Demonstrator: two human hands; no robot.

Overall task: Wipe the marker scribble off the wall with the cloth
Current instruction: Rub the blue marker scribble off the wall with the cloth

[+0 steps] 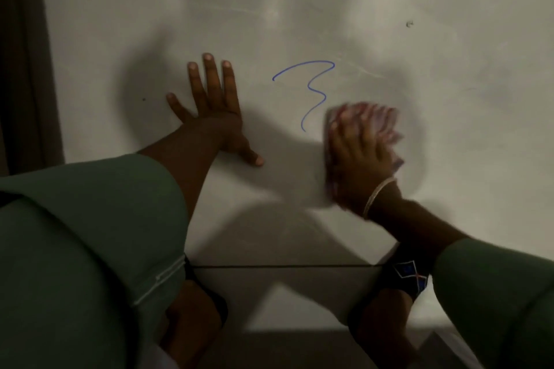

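Grip: right hand, blurred, pressed flat over a pink cloth against the wall, fingers spread on it rather than curled; thin bangle at the wrist. Left hand open, palm flat on the wall, holding nothing.

Head view: blue scribble between the two hands, its lower end just beside the cloth. Pale wall, scuffed, with faint scratches and small dark specks. Dark frame along the left edge. Tiled floor below. Green sleeves on both arms.
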